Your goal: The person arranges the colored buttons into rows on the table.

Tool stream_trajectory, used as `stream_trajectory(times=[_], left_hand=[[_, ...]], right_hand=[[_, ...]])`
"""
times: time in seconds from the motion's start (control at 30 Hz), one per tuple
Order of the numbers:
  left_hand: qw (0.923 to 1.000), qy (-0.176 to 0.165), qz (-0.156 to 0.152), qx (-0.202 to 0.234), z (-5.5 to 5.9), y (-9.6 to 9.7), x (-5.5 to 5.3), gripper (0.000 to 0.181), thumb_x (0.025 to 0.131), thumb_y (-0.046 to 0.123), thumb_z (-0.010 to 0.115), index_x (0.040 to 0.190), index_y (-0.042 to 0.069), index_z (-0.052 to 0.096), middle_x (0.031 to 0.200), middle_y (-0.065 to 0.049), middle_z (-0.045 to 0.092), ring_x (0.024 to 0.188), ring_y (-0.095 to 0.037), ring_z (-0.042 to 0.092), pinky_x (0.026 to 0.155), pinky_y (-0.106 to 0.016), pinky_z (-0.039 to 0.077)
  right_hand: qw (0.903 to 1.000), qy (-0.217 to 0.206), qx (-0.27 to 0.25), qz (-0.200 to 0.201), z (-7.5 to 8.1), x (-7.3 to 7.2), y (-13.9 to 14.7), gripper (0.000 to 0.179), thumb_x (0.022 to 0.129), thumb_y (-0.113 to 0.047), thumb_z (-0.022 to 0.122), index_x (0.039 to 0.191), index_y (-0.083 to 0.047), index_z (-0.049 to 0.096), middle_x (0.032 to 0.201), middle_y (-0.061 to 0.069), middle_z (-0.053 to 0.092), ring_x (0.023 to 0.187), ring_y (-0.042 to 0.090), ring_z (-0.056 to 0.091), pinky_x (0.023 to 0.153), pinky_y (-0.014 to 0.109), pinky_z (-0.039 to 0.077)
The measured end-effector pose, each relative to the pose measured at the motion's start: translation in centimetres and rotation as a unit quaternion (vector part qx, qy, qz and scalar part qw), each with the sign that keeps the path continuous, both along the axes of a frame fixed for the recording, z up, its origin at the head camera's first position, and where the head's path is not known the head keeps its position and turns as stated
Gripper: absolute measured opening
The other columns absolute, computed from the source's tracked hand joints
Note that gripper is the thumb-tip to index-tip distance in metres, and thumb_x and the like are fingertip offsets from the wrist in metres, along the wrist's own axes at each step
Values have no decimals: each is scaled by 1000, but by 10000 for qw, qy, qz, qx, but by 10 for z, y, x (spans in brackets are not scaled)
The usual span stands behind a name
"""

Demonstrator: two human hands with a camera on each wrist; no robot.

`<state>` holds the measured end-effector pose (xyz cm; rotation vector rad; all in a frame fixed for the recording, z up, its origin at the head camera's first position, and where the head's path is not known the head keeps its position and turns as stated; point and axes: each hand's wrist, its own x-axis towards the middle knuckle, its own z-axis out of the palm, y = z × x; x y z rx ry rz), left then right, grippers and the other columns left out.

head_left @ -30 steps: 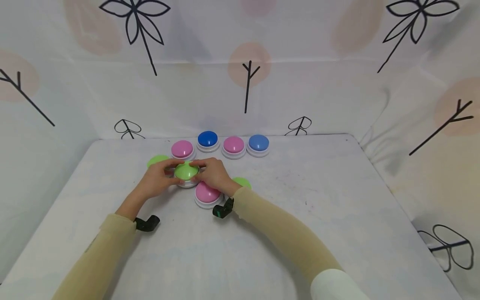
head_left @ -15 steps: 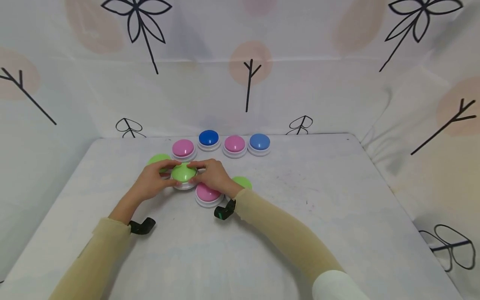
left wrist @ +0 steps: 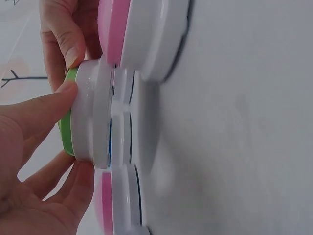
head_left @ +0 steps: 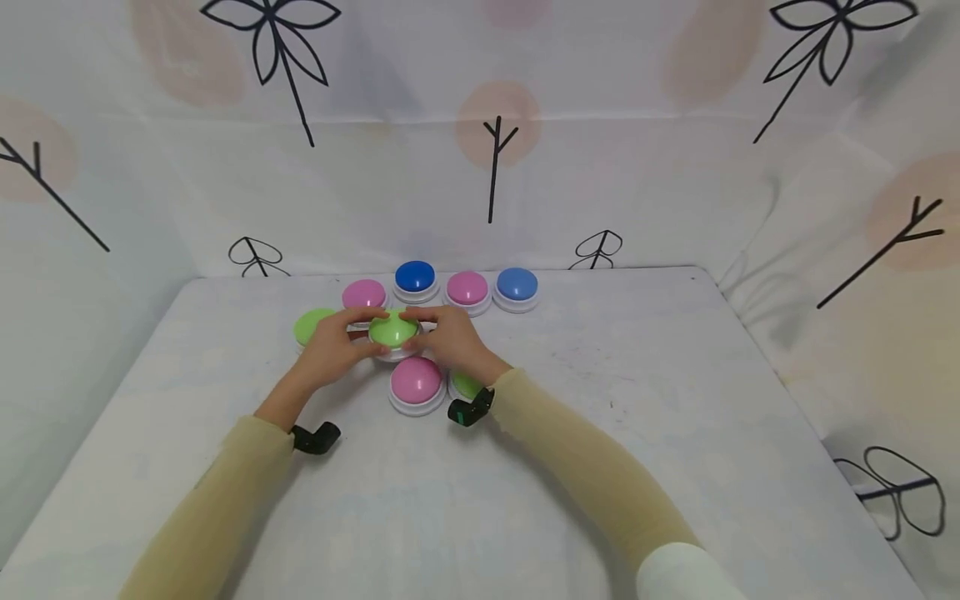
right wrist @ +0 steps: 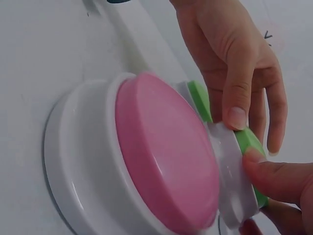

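Note:
A green-domed push button (head_left: 393, 332) with a white base is held between both hands. My left hand (head_left: 332, 348) pinches its left side, thumb and fingers on the dome's edge. From the right, my right hand (head_left: 456, 342) pinches the opposite side. In the left wrist view, a gap shows between the button's base (left wrist: 101, 117) and the white table (left wrist: 234, 127), so it is raised. Just in front sits a pink push button (head_left: 416, 381), large in the right wrist view. Another green button (head_left: 467, 385) is partly hidden by my right wrist.
Behind my hands stand a pink button (head_left: 363, 293), a dark blue button (head_left: 415, 277), a second pink button (head_left: 467, 288) and a lighter blue button (head_left: 517, 285). A green button (head_left: 307, 327) lies left, partly behind my left hand. Patterned cloth (head_left: 405, 183) walls the table's back and sides.
The held green button first shifts slightly left, then moves right and farther back with both hands. The front pink button is now uncovered, while the right-hand green one is more hidden.

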<state>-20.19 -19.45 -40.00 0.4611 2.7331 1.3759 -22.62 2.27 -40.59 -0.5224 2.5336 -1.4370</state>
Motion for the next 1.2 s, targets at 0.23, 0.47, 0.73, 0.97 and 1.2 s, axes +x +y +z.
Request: stream_trajectory(times=[0.23, 0.47, 0.73, 0.97, 1.2], left_hand=[[10000, 26, -31, 63, 3, 29, -14, 42, 88, 11, 76, 128, 10, 63, 140, -9, 55, 132, -28, 48, 106, -45, 44], [9996, 0, -209, 212, 5, 57, -23, 41, 87, 10, 77, 126, 10, 64, 140, -8, 55, 133, -27, 46, 105, -43, 45], [9993, -19, -277, 263, 0, 87, -29, 39, 86, 10, 78, 123, 12, 65, 133, -6, 58, 128, -24, 50, 103, -42, 47], [9983, -42, -435, 382, -4, 113, -31, 39, 85, 9, 79, 121, 12, 66, 130, -5, 60, 123, -23, 53, 102, -41, 48], [9980, -133, -518, 351, -7, 133, -29, 40, 83, 9, 81, 121, 13, 68, 133, -3, 60, 126, -22, 52, 102, -38, 48]], right_hand=[[9998, 66, 150, -151, 9, -4, 29, 46, 87, -20, 79, 131, -21, 67, 134, -3, 62, 127, 18, 53, 98, 32, 49], [9993, 89, 31, -349, 8, -9, 56, 45, 87, -19, 78, 131, -18, 68, 133, -1, 63, 122, 21, 55, 98, 34, 51], [9987, 12, 94, -503, 3, -6, 86, 47, 88, -20, 78, 133, -18, 66, 137, 0, 60, 127, 24, 53, 101, 39, 48], [9975, 177, 147, -668, -3, -2, 112, 46, 86, -18, 79, 131, -15, 67, 138, 0, 60, 128, 22, 53, 103, 39, 47], [9965, 79, 87, -823, -5, 8, 132, 47, 86, -16, 79, 131, -13, 67, 141, 2, 57, 128, 23, 54, 101, 38, 49]])
